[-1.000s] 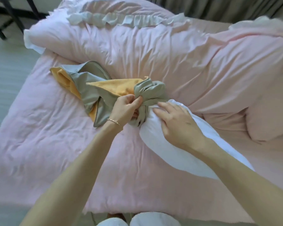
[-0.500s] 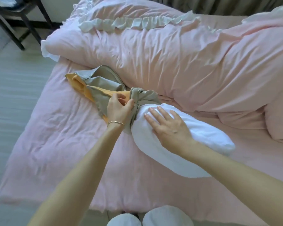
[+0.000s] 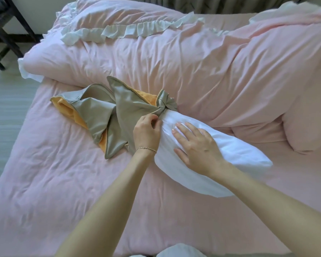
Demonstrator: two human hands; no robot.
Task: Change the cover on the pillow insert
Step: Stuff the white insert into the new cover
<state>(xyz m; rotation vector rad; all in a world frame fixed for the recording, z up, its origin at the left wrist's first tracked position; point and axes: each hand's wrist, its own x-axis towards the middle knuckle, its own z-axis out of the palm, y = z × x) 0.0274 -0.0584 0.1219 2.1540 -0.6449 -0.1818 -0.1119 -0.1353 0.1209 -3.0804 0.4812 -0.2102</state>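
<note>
A white pillow insert (image 3: 230, 156) lies across the pink bed, its left end tucked into the bunched mouth of a grey-green cover with an orange lining (image 3: 126, 108). The rest of the cover lies crumpled and flat to the left. My left hand (image 3: 146, 134) pinches the cover's edge where it meets the insert. My right hand (image 3: 195, 143) lies flat on the insert with fingers spread, pressing it down.
A pink duvet (image 3: 220, 71) is heaped along the back of the bed, with a ruffled pink pillow (image 3: 119, 32) behind it. A dark chair frame (image 3: 6, 34) stands on the floor at the far left. White slippers (image 3: 178, 251) show at the bottom edge.
The cover has spread out flatter to the left and its mouth now wraps the insert's end. My right hand has slid further onto the insert and flattened. The view has shifted.
</note>
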